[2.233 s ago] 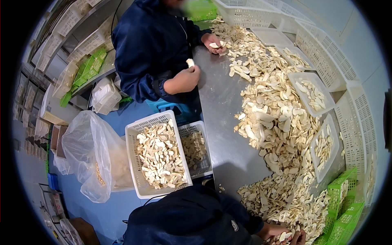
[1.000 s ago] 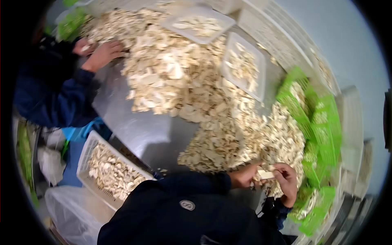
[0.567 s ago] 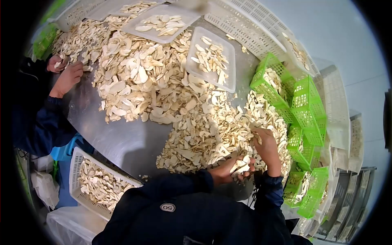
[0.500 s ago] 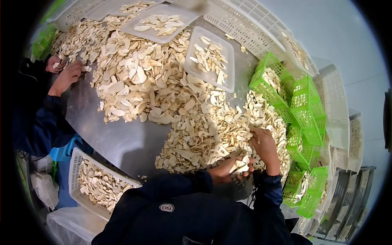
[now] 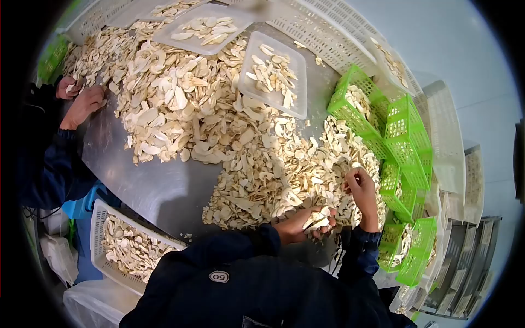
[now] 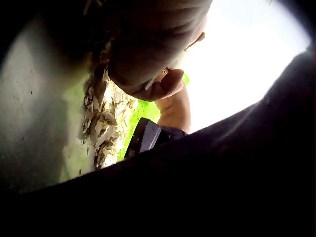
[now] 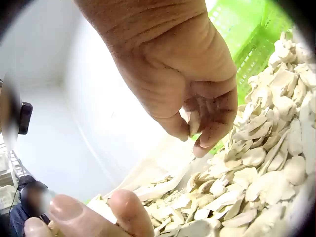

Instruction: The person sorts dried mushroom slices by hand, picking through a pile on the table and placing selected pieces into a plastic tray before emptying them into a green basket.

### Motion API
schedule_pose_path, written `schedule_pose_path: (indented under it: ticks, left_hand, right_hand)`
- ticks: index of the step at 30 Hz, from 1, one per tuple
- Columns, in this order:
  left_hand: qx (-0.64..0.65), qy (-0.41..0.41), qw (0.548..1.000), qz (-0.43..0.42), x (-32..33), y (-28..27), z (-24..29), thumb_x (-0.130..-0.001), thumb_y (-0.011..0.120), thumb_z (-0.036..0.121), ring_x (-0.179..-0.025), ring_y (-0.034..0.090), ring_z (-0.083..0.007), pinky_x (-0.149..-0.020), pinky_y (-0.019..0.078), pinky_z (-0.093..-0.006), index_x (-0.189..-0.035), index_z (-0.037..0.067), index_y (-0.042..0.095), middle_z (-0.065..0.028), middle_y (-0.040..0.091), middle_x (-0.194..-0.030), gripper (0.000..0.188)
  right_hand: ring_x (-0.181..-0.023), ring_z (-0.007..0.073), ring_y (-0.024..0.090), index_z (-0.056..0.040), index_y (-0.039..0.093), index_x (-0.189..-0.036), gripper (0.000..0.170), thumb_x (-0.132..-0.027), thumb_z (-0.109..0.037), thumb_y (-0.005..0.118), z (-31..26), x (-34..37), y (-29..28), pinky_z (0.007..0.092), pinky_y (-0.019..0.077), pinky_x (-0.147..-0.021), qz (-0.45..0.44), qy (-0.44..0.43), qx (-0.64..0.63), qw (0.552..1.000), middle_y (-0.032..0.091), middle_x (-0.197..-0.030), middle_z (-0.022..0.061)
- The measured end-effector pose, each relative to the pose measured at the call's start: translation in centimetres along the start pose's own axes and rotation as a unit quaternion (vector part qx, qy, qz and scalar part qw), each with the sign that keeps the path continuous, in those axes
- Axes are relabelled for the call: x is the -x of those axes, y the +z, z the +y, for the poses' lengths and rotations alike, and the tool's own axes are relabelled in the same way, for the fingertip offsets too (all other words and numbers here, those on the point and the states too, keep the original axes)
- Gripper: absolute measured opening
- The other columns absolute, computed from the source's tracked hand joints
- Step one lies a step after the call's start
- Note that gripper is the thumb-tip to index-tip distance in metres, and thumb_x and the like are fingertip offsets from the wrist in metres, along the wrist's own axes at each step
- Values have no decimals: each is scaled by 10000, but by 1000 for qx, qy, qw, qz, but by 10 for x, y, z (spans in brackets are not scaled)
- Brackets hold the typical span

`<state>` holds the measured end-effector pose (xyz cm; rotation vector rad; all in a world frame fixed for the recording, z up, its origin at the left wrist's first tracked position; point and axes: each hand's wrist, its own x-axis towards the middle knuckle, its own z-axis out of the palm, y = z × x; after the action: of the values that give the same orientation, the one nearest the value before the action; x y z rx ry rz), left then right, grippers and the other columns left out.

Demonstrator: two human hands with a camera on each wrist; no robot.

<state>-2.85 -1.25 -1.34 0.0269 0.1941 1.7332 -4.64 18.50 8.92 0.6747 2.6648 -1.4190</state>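
My left hand (image 5: 293, 226) holds several pale slices (image 5: 317, 220), like dried mushroom, close over the near end of a big pile of mushroom slices (image 5: 246, 180). In the left wrist view the same hand (image 6: 158, 54) is dark and its slices are mostly hidden. My right hand (image 5: 362, 191) hovers over the pile's right part, fingers curled down toward the thumb. Seen from the right wrist, a pale sliver (image 7: 194, 123), like a mushroom slice, shows between thumb and fingers of that hand (image 7: 182, 74). Fingers of the left hand (image 7: 84, 217) appear at the lower left.
Green baskets (image 5: 404, 131) with slices line the right side. Translucent trays (image 5: 273, 74) holding slices stand behind the pile on the metal table (image 5: 142, 180). At the far left another person's hands (image 5: 82, 106) work at the pile. A white crate (image 5: 98, 235) of slices stands lower left.
The head view has swung toward the right end of the table. Both hands were together at a slice; now they are apart, and the right hand has drawn back slightly from the pile.
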Motion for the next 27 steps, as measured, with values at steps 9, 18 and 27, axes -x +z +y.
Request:
schedule_pose_path:
  ticks: [9, 18, 27]
  left_hand:
    - [-13, -10, 1000, 20, 1, 2, 2, -1052, 330, 313, -820, 553, -98, -634, 417, -211, -1306, 107, 551, -9, 620, -1044, 396]
    - [9, -25, 1000, 8, -1, 0, 0, -1061, 316, 333, -820, 550, -100, -641, 425, -215, -1311, 106, 544, -17, 620, -1044, 407]
    - [-14, -38, 999, 17, 3, 5, 4, -1060, 319, 345, -841, 536, -102, -652, 417, -223, -1319, 124, 544, -2, 619, -1047, 408]
  right_hand:
    - [-647, 204, 603, -13, 664, -994, 198, -837, -110, 735, -8, -45, 26, 303, 504, -642, 33, -150, 272, 950, 670, -812, 128]
    - [-677, 66, 478, -15, 688, -949, 119, -883, -107, 724, -11, -26, -9, 256, 397, -594, -190, -61, 173, 965, 611, -760, -31]
    - [-609, 167, 597, -34, 705, -1056, 249, -844, -160, 740, -12, -51, 16, 301, 480, -587, 5, -132, 302, 944, 678, -751, 96]
